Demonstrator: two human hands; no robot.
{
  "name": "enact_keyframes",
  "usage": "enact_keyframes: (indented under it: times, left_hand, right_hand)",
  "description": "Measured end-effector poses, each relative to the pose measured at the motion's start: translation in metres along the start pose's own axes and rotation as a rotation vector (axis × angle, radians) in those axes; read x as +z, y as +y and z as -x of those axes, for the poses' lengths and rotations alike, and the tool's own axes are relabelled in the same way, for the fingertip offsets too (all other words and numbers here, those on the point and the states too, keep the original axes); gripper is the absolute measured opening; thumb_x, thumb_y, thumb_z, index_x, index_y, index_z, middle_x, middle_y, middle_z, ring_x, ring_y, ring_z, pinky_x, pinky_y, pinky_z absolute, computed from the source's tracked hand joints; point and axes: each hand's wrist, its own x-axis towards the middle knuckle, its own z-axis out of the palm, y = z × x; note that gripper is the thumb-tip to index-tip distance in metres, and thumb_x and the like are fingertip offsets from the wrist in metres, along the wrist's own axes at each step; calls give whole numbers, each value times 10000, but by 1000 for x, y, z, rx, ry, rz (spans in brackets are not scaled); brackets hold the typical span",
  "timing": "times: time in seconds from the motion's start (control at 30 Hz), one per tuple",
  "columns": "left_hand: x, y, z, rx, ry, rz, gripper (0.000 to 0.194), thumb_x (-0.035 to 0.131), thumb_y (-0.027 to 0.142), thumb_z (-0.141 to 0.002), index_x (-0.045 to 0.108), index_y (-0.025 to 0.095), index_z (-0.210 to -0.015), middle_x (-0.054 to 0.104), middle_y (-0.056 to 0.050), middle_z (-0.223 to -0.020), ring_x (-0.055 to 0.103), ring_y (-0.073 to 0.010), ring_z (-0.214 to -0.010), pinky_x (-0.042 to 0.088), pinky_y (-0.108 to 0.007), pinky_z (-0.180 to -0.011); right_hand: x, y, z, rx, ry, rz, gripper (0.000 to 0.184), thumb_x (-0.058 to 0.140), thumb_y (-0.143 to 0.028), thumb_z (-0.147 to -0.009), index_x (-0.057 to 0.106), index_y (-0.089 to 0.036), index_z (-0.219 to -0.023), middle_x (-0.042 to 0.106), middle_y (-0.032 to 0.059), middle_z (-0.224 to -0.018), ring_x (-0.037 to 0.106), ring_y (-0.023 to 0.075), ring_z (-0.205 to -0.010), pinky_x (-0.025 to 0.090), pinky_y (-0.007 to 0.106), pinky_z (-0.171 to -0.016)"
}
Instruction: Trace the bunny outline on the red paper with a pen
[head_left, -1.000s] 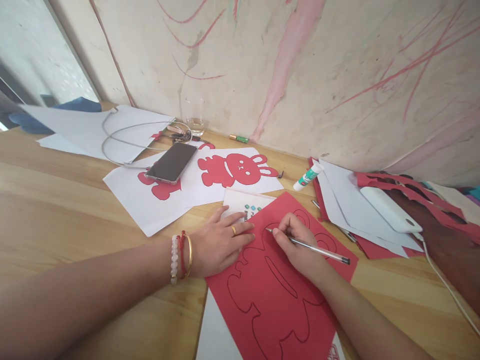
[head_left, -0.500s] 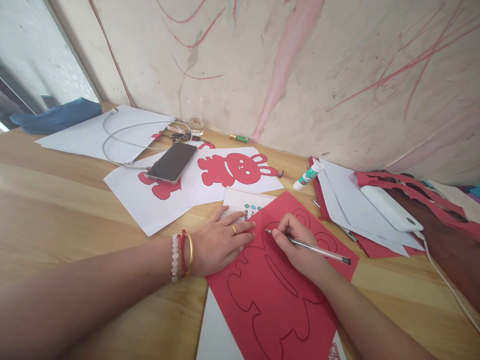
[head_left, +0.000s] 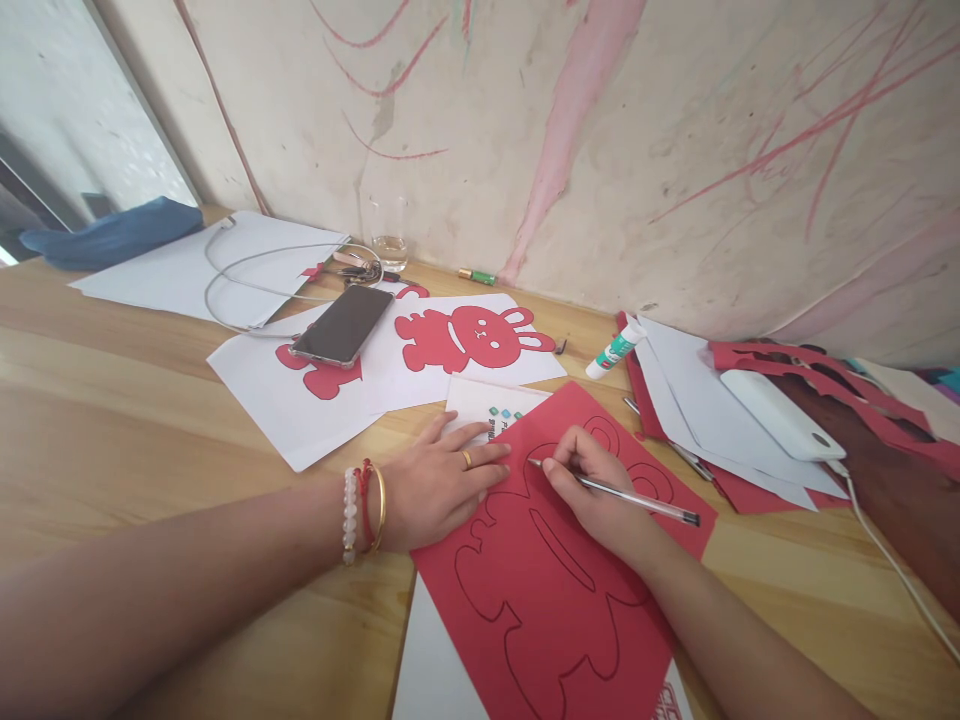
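Observation:
A sheet of red paper (head_left: 555, 640) lies slanted on the table, with an animal outline with round ears drawn on it in dark ink. My left hand (head_left: 442, 480) rests flat along its upper left edge, fingers spread and fingertips on the paper. My right hand (head_left: 600, 490) grips a clear pen (head_left: 645, 500) with a dark end cap. The pen's tip is at the paper, on or close to the head's outline; I cannot tell if it touches. Under the red sheet is a white printed booklet or sheet (head_left: 431, 660), mostly covered.
Beyond my hands lie a red paper rabbit (head_left: 487, 340) on white paper and a phone (head_left: 343, 325) over another red cutout (head_left: 322, 380). A glue stick (head_left: 616, 348), white papers (head_left: 682, 380), a white power bank (head_left: 784, 415) and red scraps (head_left: 847, 385) are at right. A glass (head_left: 390, 240) stands by the wall.
Hardly anything differs. The pen tip and my right hand have shifted very slightly left, while my left hand and the red sheet look unmoved.

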Motion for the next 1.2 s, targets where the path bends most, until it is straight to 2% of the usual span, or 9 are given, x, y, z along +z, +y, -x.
enact_keyframes:
  times: [0.17, 0.33, 0.53, 0.7, 0.87, 1.0, 1.2]
  left_hand:
    - [0, 1, 0, 1, 0, -1, 351, 334, 218, -968, 551, 189, -1242, 490, -52, -1415, 334, -318, -1344, 206, -610, -1104]
    - [0, 0, 0, -4, -8, 4, 353, 340, 219, -967, 551, 193, -1249, 480, -43, -1424, 323, -315, -1347, 193, -606, -1111]
    - [1, 0, 0, 9, 1, -1, 355, 323, 229, -976, 543, 183, -1251, 485, -47, -1416, 330, -318, -1342, 198, -609, -1104]
    - [0, 0, 0, 5, -8, -3, 362, 312, 225, -978, 542, 172, -1253, 481, -53, -1420, 324, -322, -1345, 203, -616, -1101]
    - [-1, 1, 0, 4, -17, -5, 370, 299, 228, -981, 542, 166, -1254, 479, -56, -1421, 325, -328, -1345, 209, -624, -1097]
    - [0, 1, 0, 2, -12, -3, 365, 304, 222, -980, 547, 171, -1248, 480, -51, -1422, 327, -324, -1344, 205, -618, -1101]
    - [0, 0, 0, 2, -12, -4, 367, 306, 234, -982, 550, 168, -1248, 480, -50, -1421, 326, -326, -1344, 211, -622, -1098]
  right_hand:
    - [1, 1, 0, 21, 31, 1, 241, 509, -340, -870, 367, -237, -705, 396, -62, -597, 387, 125, -537, 325, 243, -497]
    - [-1, 1, 0, 10, -16, 12, 233, 515, -327, -865, 372, -235, -705, 413, -58, -606, 389, 127, -555, 322, 243, -506]
    - [1, 1, 0, 5, 32, -3, 238, 513, -318, -868, 363, -235, -703, 391, -64, -600, 381, 123, -545, 319, 240, -507]
    - [0, 0, 1, 10, -11, 12, 229, 523, -316, -866, 374, -234, -713, 414, -61, -621, 392, 124, -564, 322, 241, -518]
    - [-1, -2, 0, 14, 15, -12, 236, 510, -313, -877, 368, -233, -707, 395, -64, -608, 373, 121, -560, 315, 240, -522]
    - [0, -2, 0, 11, -14, 2, 235, 524, -313, -871, 372, -233, -710, 405, -64, -620, 371, 120, -565, 312, 237, -521]
    - [1, 3, 0, 6, 19, -15, 241, 512, -314, -879, 363, -235, -706, 384, -69, -604, 363, 120, -551, 307, 238, -515]
